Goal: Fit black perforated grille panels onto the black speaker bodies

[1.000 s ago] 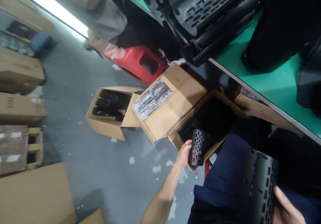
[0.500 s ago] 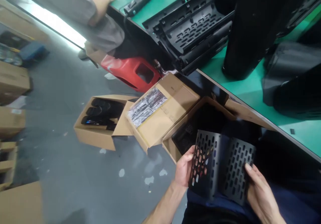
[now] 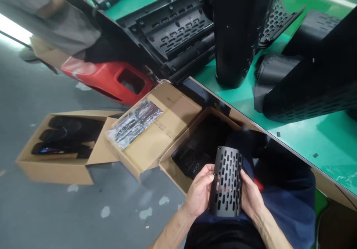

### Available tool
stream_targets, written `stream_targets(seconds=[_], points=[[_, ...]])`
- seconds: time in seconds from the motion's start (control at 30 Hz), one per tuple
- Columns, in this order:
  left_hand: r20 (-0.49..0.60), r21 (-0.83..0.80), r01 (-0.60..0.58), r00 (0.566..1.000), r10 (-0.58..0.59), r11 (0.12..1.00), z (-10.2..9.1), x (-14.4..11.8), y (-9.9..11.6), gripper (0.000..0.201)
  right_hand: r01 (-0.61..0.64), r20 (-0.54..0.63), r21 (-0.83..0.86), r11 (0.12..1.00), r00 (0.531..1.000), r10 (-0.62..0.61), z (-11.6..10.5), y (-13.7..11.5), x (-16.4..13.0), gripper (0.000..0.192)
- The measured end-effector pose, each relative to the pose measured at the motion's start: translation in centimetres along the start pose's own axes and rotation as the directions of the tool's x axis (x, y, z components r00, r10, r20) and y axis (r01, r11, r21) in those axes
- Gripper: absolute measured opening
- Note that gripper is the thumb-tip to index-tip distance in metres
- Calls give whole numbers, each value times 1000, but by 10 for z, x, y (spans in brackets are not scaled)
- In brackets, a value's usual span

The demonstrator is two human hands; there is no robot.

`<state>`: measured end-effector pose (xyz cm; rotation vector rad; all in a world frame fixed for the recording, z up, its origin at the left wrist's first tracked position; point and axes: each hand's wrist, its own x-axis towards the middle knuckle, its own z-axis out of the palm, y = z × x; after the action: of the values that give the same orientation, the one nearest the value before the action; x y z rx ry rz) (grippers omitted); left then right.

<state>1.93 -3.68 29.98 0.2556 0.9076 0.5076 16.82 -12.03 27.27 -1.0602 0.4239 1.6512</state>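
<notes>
**Two slotted halves now closing into one tube**

I'm seeing both hands clamping a single slotted tube [image 3: 226,182] over the lap, near centre. Half a second ago it was lying open as two perforated panels side by side; a second ago each hand was holding its own piece. So the halves are mating now. Left hand [image 3: 198,195] is curling round the left edge, fingers part-closed on it. Right hand [image 3: 251,198] is pressing the right edge, same grip. Open box [image 3: 178,169] of like parts is sitting just far-left of the hands. Green bench [image 3: 306,137] is running along the far right.
</notes>
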Motion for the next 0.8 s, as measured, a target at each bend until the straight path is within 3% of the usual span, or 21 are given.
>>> stream_targets(seconds=[0.1, 0.2, 0.33, 0.4, 0.5, 0.63, 0.7, 0.8], points=[[-15, 84, -2, 1000, 3, 996, 1, -2, -2, 29, 28, 7, 9, 1000, 1000, -28, -4, 1, 0, 66], [1, 284, -65, 998, 67, 957, -3, -4, -6, 23, 71, 19, -5, 997, 997, -71, -11, 3, -1, 66], [125, 571, -290, 955, 268, 768, -12, -1, -10, 25, 107, 7, 5, 994, 994, -107, -19, 5, -7, 64], [186, 563, -345, 938, 291, 751, -14, 2, -12, 31, 93, -4, 16, 996, 996, -93, -21, 7, -12, 66], [239, 448, -279, 953, 187, 850, -10, 5, -15, 38, 133, -5, -8, 991, 991, -133, -24, 8, -20, 67], [162, 445, -240, 969, 186, 863, 1, 9, -24, 39, 405, 34, -113, 907, 914, -404, -35, 10, -32, 64], [110, 481, -248, 969, 223, 841, 7, 9, -30, 41, 500, 68, -186, 846, 865, -496, -42, 14, -38, 74], [81, 563, -223, 973, 215, 796, 16, 5, -37, 45, 524, 79, -266, 809, 848, -524, -47, 23, -51, 101]])
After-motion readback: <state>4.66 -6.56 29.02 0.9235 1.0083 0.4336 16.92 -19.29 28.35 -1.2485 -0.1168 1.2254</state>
